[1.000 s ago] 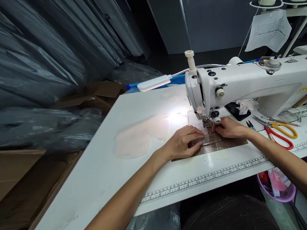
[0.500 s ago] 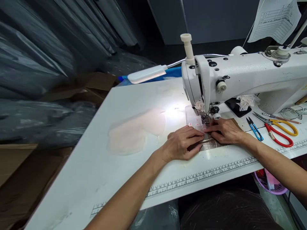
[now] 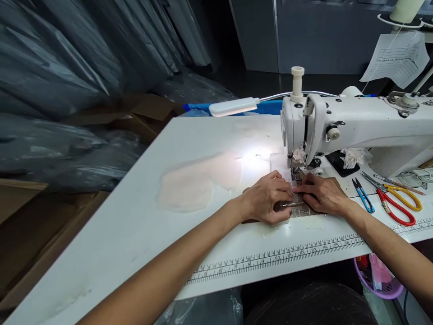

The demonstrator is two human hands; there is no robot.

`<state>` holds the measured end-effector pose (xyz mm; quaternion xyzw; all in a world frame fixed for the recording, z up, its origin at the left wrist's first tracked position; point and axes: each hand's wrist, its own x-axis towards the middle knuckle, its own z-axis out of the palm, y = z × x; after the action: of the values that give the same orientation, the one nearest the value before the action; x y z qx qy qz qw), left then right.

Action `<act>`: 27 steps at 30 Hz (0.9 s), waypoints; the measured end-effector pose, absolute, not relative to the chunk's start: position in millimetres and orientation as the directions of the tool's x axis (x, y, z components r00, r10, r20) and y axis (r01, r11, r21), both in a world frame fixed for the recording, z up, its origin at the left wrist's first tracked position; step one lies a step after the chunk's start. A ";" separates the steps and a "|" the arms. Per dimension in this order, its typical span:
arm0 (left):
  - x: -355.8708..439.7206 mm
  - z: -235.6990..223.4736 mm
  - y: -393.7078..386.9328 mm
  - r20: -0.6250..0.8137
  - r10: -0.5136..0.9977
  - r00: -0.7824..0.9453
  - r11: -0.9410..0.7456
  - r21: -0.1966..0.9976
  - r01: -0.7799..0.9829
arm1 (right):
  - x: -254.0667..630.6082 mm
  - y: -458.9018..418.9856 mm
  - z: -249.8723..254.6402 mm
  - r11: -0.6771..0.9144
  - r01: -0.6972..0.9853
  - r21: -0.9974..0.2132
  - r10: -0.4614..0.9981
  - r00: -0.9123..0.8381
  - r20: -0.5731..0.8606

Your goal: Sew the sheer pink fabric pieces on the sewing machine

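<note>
A thin, shiny brown fabric (image 3: 306,211) lies under both hands at the sewing machine's needle area (image 3: 295,174). My left hand (image 3: 270,198) has its fingers curled and grips the fabric's folded edge in front of the needle. Close on its right, my right hand (image 3: 320,194) pinches the fabric beside the presser foot, fingertips pointing left. The hands cover much of the cloth, and the exact fingertip contact is partly hidden. A clear plate with pinkish marks (image 3: 279,164) sits at the needle's left.
The white sewing machine (image 3: 379,122) stands at the right. Blue thread snips (image 3: 363,196) and red-and-yellow-handled scissors (image 3: 397,201) lie right of my hands. A lit lamp (image 3: 233,107) hangs over the table (image 3: 135,225). A printed ruler (image 3: 280,257) runs along the front edge.
The view has shifted, so the machine sits lower and farther right. My left hand has curled its fingers more, and brown fabric now shows left of it. My right hand stays by the needle.
</note>
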<state>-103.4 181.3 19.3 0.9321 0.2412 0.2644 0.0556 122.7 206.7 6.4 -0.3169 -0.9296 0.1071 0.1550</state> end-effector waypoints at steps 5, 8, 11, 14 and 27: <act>-107.2 15.3 184.3 0.516 0.496 0.699 -0.868 0.314 0.385 | 119.8 206.0 8.4 0.771 0.595 -0.229 0.635 -0.750 0.188; -109.7 14.1 183.3 0.509 0.511 0.693 -0.860 0.298 0.415 | 117.8 205.7 9.7 0.765 0.619 -0.177 0.643 -0.745 0.175; -111.8 14.1 183.6 0.509 0.519 0.687 -0.854 0.268 0.446 | 117.4 204.9 10.9 0.773 0.615 -0.156 0.635 -0.752 0.179; -113.4 14.0 184.7 0.499 0.531 0.684 -0.845 0.260 0.467 | 118.2 203.9 11.4 0.783 0.600 -0.164 0.622 -0.763 0.174; -117.1 11.2 187.2 0.434 0.602 0.670 -0.795 0.244 0.555 | 116.3 201.6 15.6 0.781 0.587 -0.214 0.621 -0.765 0.167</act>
<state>-117.1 187.2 11.2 0.9127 0.3169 0.2538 0.0456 116.3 201.6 15.6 -0.3226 -0.9366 0.0746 0.1147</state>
